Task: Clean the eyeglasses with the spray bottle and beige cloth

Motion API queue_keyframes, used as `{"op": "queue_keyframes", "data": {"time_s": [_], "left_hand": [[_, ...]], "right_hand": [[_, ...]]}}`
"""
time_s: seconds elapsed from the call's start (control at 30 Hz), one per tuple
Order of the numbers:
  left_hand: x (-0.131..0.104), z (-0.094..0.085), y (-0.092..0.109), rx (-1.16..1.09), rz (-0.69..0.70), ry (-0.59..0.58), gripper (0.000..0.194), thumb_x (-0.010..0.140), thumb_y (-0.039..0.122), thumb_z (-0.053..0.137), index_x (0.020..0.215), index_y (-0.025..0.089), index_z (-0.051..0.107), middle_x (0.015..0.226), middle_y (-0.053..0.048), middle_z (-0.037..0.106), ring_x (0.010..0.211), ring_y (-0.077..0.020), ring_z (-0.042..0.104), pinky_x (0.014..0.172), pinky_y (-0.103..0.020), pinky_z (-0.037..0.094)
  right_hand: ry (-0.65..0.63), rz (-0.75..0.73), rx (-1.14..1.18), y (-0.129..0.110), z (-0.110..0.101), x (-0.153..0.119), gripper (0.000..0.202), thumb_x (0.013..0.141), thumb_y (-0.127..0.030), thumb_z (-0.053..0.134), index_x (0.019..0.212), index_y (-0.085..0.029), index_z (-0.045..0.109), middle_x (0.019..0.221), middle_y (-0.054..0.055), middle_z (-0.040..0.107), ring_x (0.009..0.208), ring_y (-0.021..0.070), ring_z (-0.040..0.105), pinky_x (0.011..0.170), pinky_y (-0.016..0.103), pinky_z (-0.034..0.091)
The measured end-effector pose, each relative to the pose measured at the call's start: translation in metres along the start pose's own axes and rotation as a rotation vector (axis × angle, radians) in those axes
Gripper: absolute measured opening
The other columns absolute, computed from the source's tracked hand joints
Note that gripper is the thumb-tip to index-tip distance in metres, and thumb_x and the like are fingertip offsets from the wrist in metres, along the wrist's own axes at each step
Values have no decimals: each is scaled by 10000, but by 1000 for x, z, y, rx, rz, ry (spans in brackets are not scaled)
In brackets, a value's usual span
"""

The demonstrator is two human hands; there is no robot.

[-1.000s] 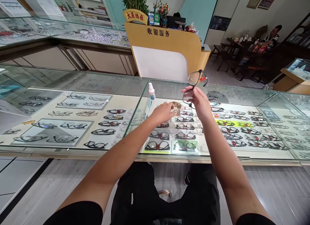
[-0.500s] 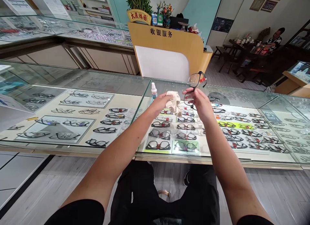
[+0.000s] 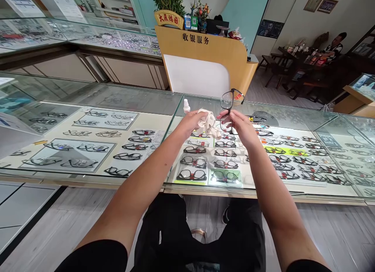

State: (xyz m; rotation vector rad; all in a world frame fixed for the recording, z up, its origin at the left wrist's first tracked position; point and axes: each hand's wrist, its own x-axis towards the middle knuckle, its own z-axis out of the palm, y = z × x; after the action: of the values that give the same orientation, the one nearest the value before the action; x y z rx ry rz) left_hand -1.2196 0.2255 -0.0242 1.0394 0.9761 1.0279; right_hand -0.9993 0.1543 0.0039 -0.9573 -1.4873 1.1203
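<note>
My left hand [image 3: 190, 123] is closed on a crumpled cream cloth [image 3: 208, 124], which hangs out past the fingertips. My right hand [image 3: 239, 122] pinches a pair of dark-framed glasses [image 3: 232, 101] near the bridge. The glasses are turned on end, one lens above the fingers and the other below, partly covered by them. A red-orange tag shows behind the upper lens. Cloth and glasses are close together but apart, above the glass counter. Just behind my left hand stands a small white spray bottle [image 3: 186, 106], its lower part hidden.
Beneath the glass top of the display case [image 3: 249, 182] lie rows of eyeglasses [image 3: 191, 174]. A wooden cashier desk [image 3: 202, 45] with plants stands beyond. At the far right a person [image 3: 336, 45] sits by a dark table. A white object [image 3: 14, 135] is at the left edge.
My right hand has moved slightly left with the glasses, turning them a little. The cloth in my left hand has shifted and bunched differently, a bit lower.
</note>
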Motion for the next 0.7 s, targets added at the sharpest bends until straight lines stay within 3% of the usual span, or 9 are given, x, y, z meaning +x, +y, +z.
{"op": "queue_keyframes", "data": {"time_s": [0.1, 0.2, 0.3, 0.53, 0.7], "left_hand": [[-3, 1, 2, -22, 20, -59, 192, 700, 217, 829, 871, 151, 772, 766, -23, 718, 668, -134, 621, 640, -262, 461], [-7, 1, 6, -29, 52, -153, 356, 631, 130, 814, 986, 147, 801, 904, -48, 783, 799, -174, 693, 728, -284, 517], [-8, -1, 10, -33, 85, -175, 426, 597, 92, 810, 1019, 149, 799, 990, -57, 801, 887, -192, 719, 790, -296, 538], [-6, -11, 13, 6, 130, -127, 423, 689, 313, 921, 1065, 147, 815, 1006, -77, 812, 904, -211, 721, 850, -338, 538], [-6, -18, 15, 125, 95, -206, 495, 626, 307, 976, 1063, 132, 822, 1009, -91, 818, 887, -217, 727, 839, -338, 532]], "right_hand": [[-13, 1, -15, -3, 1, -1, 368, 1047, -565, 601, 1152, -262, 781, 1183, 57, 803, 990, 191, 667, 802, 304, 485], [-38, 7, -22, -3, 1, -2, 371, 1043, -567, 613, 1132, -251, 786, 1181, 66, 799, 978, 193, 656, 805, 308, 483], [-85, 11, -44, -4, 1, -3, 377, 1042, -568, 622, 1098, -240, 800, 1175, 69, 795, 959, 194, 645, 810, 315, 478], [-122, 4, -76, -9, 3, -5, 366, 1058, -545, 608, 1077, -244, 816, 1151, 58, 790, 928, 192, 629, 833, 319, 474], [-162, 8, -103, -12, 3, -6, 358, 1066, -528, 599, 1067, -244, 816, 1140, 54, 797, 926, 195, 620, 854, 324, 463]]}}
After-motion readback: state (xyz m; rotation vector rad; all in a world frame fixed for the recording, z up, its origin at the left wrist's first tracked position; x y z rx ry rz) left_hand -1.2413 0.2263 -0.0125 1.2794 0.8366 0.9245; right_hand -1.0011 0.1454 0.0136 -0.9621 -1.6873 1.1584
